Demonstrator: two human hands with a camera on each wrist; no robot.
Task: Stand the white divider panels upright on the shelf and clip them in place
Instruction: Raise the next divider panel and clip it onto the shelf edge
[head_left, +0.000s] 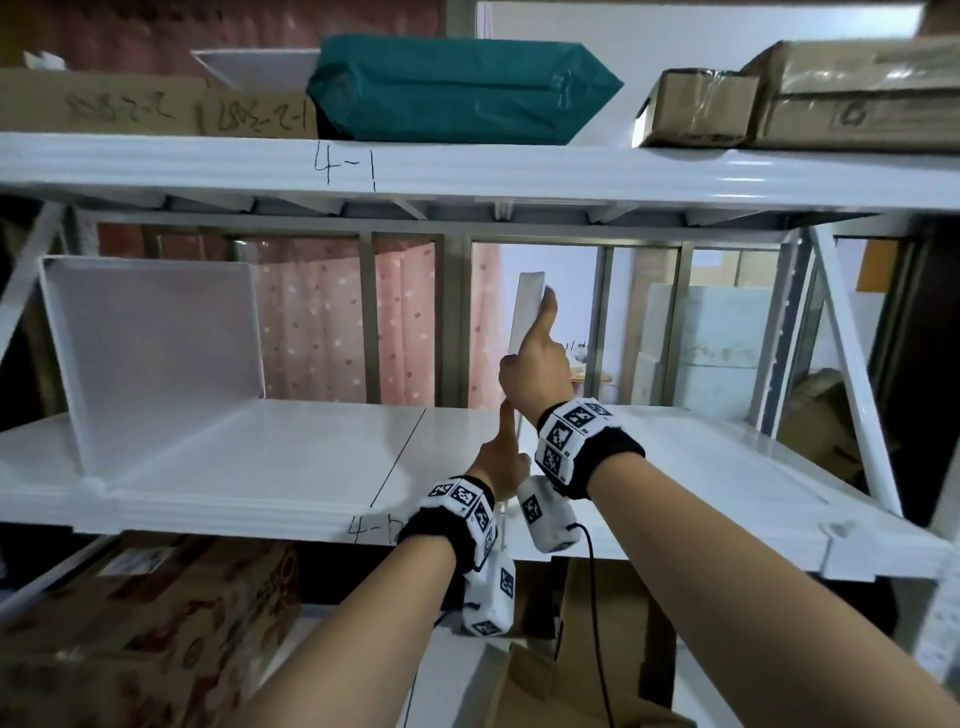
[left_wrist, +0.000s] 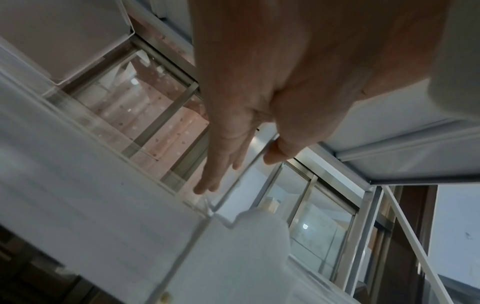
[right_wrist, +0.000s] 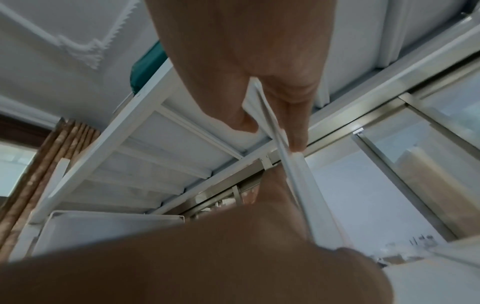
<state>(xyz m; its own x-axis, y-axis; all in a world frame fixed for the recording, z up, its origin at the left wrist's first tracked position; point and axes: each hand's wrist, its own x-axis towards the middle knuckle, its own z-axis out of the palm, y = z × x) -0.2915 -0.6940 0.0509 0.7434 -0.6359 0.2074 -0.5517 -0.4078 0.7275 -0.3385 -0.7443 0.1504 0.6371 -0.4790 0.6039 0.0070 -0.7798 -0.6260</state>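
One white divider panel (head_left: 150, 358) stands upright at the left end of the middle shelf (head_left: 260, 467). A second divider panel (head_left: 527, 306) is upright and seen edge-on at the shelf's middle. My right hand (head_left: 540, 322) pinches its upper front edge, thumb up along it. In the right wrist view the panel (right_wrist: 309, 185) runs between thumb and index finger of my right hand (right_wrist: 272, 135). Below it, my left hand (head_left: 506, 441) holds the lower part. In the left wrist view the panel edge (left_wrist: 228, 189) lies between straight fingers and thumb of my left hand (left_wrist: 241, 170).
The upper shelf (head_left: 467, 166) sits close above, carrying a green package (head_left: 457, 88) and cardboard boxes (head_left: 696, 109). A diagonal white brace (head_left: 852, 374) crosses the right end. More boxes (head_left: 156, 623) stand under the shelf. A pink curtain (head_left: 311, 322) hangs behind.
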